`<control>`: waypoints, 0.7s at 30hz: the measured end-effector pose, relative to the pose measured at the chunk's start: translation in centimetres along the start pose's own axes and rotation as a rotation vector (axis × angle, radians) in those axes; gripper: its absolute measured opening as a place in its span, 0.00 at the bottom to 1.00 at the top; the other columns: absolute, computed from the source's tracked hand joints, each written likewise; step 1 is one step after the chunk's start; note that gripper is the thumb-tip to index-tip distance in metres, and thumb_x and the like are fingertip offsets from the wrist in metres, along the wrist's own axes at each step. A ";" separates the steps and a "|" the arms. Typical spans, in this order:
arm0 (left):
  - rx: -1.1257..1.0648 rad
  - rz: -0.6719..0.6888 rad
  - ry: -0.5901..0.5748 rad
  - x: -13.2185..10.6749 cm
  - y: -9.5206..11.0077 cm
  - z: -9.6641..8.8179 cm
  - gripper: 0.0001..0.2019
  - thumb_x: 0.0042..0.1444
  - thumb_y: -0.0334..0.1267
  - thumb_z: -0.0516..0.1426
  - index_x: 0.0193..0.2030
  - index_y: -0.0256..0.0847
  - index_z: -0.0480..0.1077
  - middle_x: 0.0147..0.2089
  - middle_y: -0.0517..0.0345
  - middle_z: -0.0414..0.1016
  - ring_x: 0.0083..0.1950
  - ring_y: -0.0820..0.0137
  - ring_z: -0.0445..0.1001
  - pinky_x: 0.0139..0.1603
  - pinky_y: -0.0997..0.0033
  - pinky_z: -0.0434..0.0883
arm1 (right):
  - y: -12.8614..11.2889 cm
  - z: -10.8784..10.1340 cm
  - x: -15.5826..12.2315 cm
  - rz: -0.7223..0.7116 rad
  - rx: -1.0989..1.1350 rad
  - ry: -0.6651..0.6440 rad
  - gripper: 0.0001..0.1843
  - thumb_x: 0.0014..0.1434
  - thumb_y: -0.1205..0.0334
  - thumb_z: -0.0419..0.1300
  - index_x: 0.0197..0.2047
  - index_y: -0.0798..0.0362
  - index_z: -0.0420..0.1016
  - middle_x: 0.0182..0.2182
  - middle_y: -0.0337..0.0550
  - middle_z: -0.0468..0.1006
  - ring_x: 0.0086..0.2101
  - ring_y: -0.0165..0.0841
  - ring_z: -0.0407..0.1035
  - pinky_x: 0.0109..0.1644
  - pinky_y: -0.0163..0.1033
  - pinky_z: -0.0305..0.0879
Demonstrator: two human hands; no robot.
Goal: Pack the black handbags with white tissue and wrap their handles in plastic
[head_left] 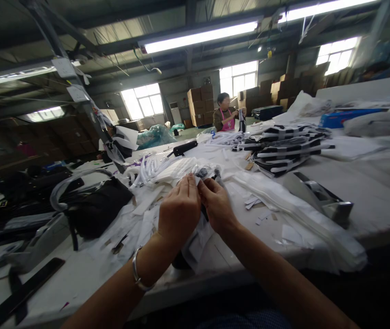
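Note:
My left hand (180, 208) and my right hand (217, 203) meet over the middle of the table, fingertips together. Both are closed on a black strap-like piece with white wrapping (196, 249), which hangs below them toward the table's front edge. A small pale tip of the wrapping shows between the fingers; the rest of the grip is hidden. Just beyond the hands lies clear plastic with dark pieces inside (203, 171). White paper-like strips (150, 228) are strewn to the left of my left hand.
A black handbag (98, 208) stands at left, near a long dark strip (26, 292). White padded lengths (294, 214) and a grey tape dispenser (321, 196) lie at right. Black-and-white wrapped straps (284, 148) are piled farther back. A co-worker (227, 116) is across the table.

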State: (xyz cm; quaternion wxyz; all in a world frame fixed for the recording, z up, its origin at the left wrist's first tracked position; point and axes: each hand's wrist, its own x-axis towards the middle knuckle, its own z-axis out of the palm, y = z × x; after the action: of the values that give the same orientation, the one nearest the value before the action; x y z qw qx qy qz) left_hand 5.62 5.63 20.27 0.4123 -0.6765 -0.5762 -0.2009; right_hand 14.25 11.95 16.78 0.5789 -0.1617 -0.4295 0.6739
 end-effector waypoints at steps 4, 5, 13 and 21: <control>-0.063 0.002 -0.031 -0.3 0.0 -0.1 0.21 0.66 0.30 0.49 0.63 0.22 0.67 0.62 0.31 0.71 0.60 0.52 0.75 0.57 0.59 0.74 | -0.9 0.0 -0.4 -0.003 0.116 -0.039 0.19 0.52 0.45 0.70 0.27 0.52 0.73 0.25 0.35 0.70 0.28 0.28 0.63 0.33 0.36 0.63; -0.098 -0.006 -0.027 -0.3 0.0 -0.2 0.21 0.66 0.31 0.49 0.63 0.23 0.68 0.62 0.31 0.71 0.61 0.52 0.75 0.58 0.58 0.74 | -1.1 -0.1 -0.4 -0.004 0.101 -0.051 0.18 0.52 0.47 0.71 0.28 0.52 0.75 0.26 0.36 0.72 0.29 0.29 0.65 0.35 0.36 0.64; -0.839 -0.373 -0.204 0.7 -3.1 -0.1 0.23 0.61 0.51 0.58 0.60 0.43 0.73 0.58 0.50 0.78 0.58 0.57 0.76 0.58 0.59 0.72 | -2.6 -1.6 -0.3 0.096 -0.050 -0.057 0.17 0.50 0.51 0.73 0.42 0.48 0.84 0.43 0.40 0.83 0.46 0.37 0.73 0.53 0.42 0.65; -1.383 -0.723 -0.429 2.4 -3.2 0.6 0.25 0.49 0.49 0.66 0.52 0.39 0.75 0.42 0.53 0.82 0.40 0.65 0.79 0.37 0.72 0.73 | -4.0 -3.7 0.9 0.013 -0.364 -0.294 0.17 0.56 0.45 0.67 0.45 0.44 0.84 0.41 0.37 0.83 0.45 0.39 0.74 0.53 0.45 0.67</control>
State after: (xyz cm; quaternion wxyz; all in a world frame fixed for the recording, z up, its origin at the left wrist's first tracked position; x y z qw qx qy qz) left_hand 3.06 7.60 22.76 -0.3093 -0.5740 -0.5713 -0.4985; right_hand 19.23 14.05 17.95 0.4670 -0.1663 -0.6228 0.6053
